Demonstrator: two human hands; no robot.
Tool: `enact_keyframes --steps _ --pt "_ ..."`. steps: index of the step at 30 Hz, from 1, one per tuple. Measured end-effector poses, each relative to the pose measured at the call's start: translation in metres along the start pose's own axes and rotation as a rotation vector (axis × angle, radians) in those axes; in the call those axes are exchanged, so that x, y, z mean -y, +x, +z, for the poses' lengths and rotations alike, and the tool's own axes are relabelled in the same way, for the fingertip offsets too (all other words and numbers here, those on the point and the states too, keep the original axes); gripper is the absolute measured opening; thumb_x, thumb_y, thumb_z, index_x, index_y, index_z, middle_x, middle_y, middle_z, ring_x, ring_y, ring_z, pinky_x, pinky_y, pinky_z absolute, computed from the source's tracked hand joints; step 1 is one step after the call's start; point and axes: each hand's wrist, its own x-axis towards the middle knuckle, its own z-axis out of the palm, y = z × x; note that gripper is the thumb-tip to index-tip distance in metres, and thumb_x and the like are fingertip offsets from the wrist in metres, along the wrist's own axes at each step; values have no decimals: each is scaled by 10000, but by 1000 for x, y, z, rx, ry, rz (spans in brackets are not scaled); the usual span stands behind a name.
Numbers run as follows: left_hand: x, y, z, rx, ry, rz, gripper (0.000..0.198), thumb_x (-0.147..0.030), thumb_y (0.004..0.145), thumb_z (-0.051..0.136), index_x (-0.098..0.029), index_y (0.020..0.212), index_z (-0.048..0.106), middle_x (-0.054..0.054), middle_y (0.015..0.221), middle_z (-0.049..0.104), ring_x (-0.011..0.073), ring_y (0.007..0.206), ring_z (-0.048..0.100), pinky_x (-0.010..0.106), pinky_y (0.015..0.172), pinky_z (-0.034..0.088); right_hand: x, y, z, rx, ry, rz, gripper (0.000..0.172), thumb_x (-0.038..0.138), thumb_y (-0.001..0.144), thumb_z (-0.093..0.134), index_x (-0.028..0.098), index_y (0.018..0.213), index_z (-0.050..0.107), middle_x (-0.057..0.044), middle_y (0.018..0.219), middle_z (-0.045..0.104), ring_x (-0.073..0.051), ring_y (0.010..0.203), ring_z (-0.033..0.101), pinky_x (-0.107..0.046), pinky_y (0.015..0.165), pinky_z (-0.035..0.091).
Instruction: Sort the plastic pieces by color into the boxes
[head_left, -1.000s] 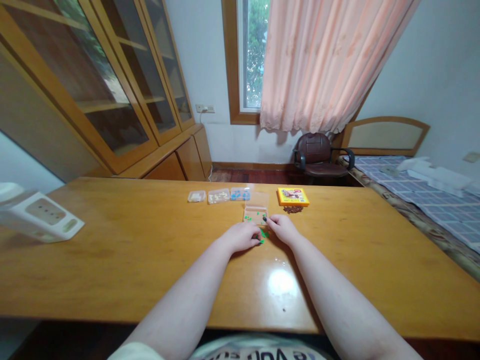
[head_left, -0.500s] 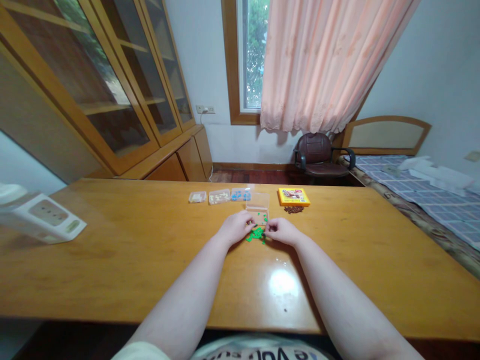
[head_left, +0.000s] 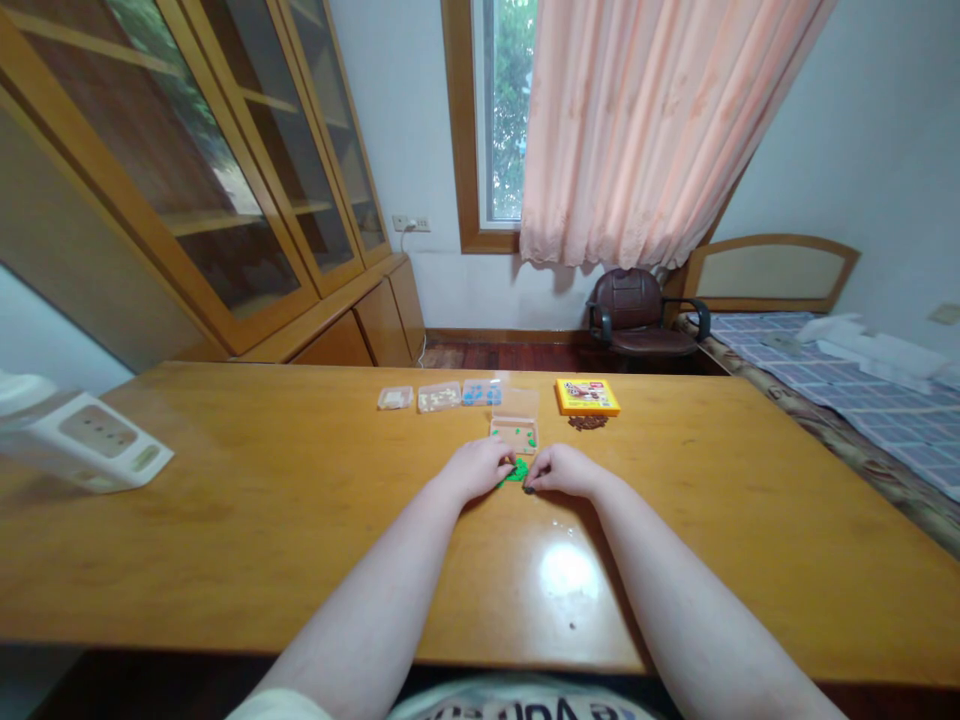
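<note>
A small heap of bright green pieces (head_left: 517, 470) lies on the table between my two hands. My left hand (head_left: 480, 468) rests at the heap's left side, its curled fingers touching the pieces. On the right, my right hand (head_left: 559, 470) has thumb and fingertips brought together low at the table, by the heap's edge; whatever is between them is too small to make out. Just beyond the heap, a clear plastic box (head_left: 514, 448) stands with its lid raised at the back, and a few green pieces lie inside it.
Behind stand clear boxes with blue pieces (head_left: 481, 392), cream pieces (head_left: 439, 397) and whitish contents (head_left: 395, 398). A yellow box (head_left: 588, 397) sits at the back right, brown pieces (head_left: 587, 423) before it. A white container (head_left: 82, 435) occupies the left side of the wooden table (head_left: 262, 520).
Both hands have moved slightly nearer to me, and the green heap looks more gathered together. More green pieces show inside the clear box, including one at its left.
</note>
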Motion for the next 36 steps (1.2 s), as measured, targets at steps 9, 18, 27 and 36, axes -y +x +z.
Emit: enact_keyframes --steps 9,18,27,36 --pt "-2 -2 -5 23 35 6 225 -271 831 533 -277 1015 661 28 987 630 181 897 609 264 792 468 5 -2 -1 -14 -121 -20 173 275 692 648 220 811 761 5 746 722 -130 617 585 -209 565 388" --pt "-5 -4 -10 49 25 22 183 -280 842 511 -231 909 674 38 931 636 182 859 607 262 755 469 11 -6 6 -51 -141 -44 171 295 726 586 170 709 702 22 577 609 -96 517 471 -201 494 307" --pt "-10 -1 -4 7 27 -5 199 -274 853 521 -259 1003 651 39 996 623 188 901 601 269 780 471 2 7 5 -529 44 81 279 350 777 542 141 871 701 19 561 524 -112 534 436 -215 518 326" --pt "-9 1 0 23 79 7 190 -281 856 521 -264 996 647 36 970 604 190 881 600 280 781 473 2 -4 -4 -285 -121 -19 198 305 759 571 161 755 707 6 577 594 -103 528 464 -212 510 304"
